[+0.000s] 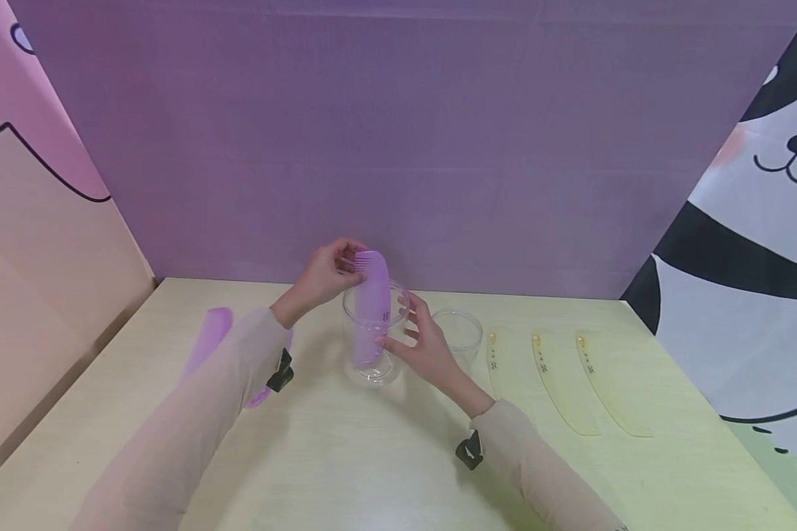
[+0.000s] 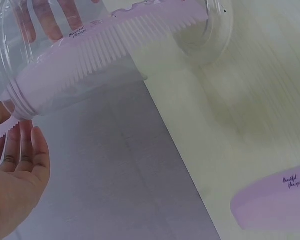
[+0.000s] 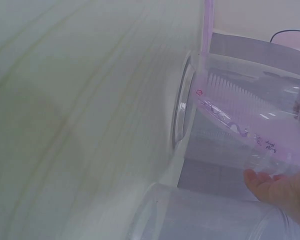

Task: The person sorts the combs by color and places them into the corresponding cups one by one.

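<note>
While the left grip (image 1: 325,271) pinches the top of the comb (image 1: 372,295) above the cup (image 1: 349,335), comb mostly inside the cup, right grip (image 1: 428,346) curled round the cup's right side, forearms (image 1: 192,413) stretched forward

The left arm (image 1: 189,420) reached forward and inward, the left hand (image 1: 328,271) raised high and pinching — opposite it, the right arm (image 1: 541,461) angled in, the right hand (image 1: 432,346) held lower, curved in a spread grip.
</note>
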Action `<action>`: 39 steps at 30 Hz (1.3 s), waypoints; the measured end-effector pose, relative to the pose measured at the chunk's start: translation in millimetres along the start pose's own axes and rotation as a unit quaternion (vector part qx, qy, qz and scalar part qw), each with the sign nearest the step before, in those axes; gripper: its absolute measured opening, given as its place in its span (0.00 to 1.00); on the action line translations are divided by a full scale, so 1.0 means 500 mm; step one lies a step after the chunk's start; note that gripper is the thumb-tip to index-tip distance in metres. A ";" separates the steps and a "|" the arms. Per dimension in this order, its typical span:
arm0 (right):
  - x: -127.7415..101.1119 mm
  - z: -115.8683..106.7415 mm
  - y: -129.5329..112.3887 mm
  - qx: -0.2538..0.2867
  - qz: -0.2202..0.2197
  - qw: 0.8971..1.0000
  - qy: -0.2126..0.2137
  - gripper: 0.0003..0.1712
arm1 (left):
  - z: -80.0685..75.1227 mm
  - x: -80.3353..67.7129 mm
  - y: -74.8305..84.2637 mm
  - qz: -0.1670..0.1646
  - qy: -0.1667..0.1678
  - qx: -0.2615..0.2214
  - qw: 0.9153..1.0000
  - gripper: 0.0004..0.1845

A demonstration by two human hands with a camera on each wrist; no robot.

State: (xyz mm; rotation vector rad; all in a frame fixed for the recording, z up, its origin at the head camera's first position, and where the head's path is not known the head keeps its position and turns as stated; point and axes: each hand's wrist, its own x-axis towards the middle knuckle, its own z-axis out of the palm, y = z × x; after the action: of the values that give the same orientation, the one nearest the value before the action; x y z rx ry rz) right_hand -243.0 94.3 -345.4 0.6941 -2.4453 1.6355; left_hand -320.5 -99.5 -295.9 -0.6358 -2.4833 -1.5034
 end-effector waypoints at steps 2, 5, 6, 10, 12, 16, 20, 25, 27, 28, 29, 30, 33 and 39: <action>0.000 0.000 0.000 0.002 0.001 1.000 0.000 0.45 | -0.003 -0.002 -0.001 0.005 -0.003 -0.001 1.000 0.21; 0.000 0.000 -0.001 0.004 0.002 1.000 -0.001 0.45 | -0.010 -0.004 -0.004 0.012 -0.009 -0.007 1.000 0.21; -0.001 0.000 -0.001 0.004 0.002 1.000 -0.001 0.45 | -0.014 -0.006 -0.004 0.013 -0.011 -0.006 1.000 0.21; 0.000 0.000 -0.001 0.004 0.004 1.000 0.000 0.45 | -0.028 -0.015 -0.006 0.016 -0.026 -0.006 1.000 0.22; 0.000 0.000 0.000 0.004 0.006 1.000 0.001 0.46 | -0.037 -0.020 -0.008 0.014 -0.033 -0.004 0.999 0.22; 0.000 -0.001 0.002 0.003 0.008 1.000 0.000 0.46 | -0.053 -0.030 -0.021 0.009 -0.038 0.006 0.999 0.24; -0.001 -0.001 0.001 0.003 0.009 1.000 -0.001 0.46 | -0.069 -0.041 -0.049 0.003 -0.036 0.017 0.999 0.24; 0.001 0.000 0.004 0.005 0.006 1.000 -0.002 0.46 | -0.086 -0.066 -0.090 -0.014 -0.035 0.023 0.999 0.23; 0.002 0.001 0.008 0.007 0.002 1.000 -0.002 0.46 | -0.090 -0.078 -0.106 -0.027 -0.035 0.024 0.999 0.23; 0.004 0.001 0.015 0.010 0.001 1.000 -0.001 0.46 | -0.092 -0.084 -0.114 -0.033 -0.033 0.027 0.999 0.22; 0.006 0.002 0.023 0.012 -0.001 1.000 0.001 0.46 | -0.094 -0.090 -0.123 -0.038 -0.031 0.031 0.998 0.22; 0.008 0.003 0.032 0.012 -0.002 1.000 0.003 0.46 | -0.095 -0.096 -0.131 -0.040 -0.028 0.035 0.998 0.22; 0.014 0.007 0.058 0.011 -0.005 1.000 0.007 0.47 | -0.101 -0.112 -0.155 -0.052 -0.019 0.049 0.997 0.22; 0.017 0.009 0.075 0.011 -0.016 1.000 0.009 0.48 | -0.112 -0.145 -0.197 -0.072 -0.018 0.077 0.994 0.21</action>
State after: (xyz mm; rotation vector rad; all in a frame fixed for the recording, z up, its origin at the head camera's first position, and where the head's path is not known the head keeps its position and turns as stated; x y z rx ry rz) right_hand -266.4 99.3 -376.1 0.7140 -2.3936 1.6533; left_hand -303.0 -207.7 -373.9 -0.4694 -2.6913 -1.3388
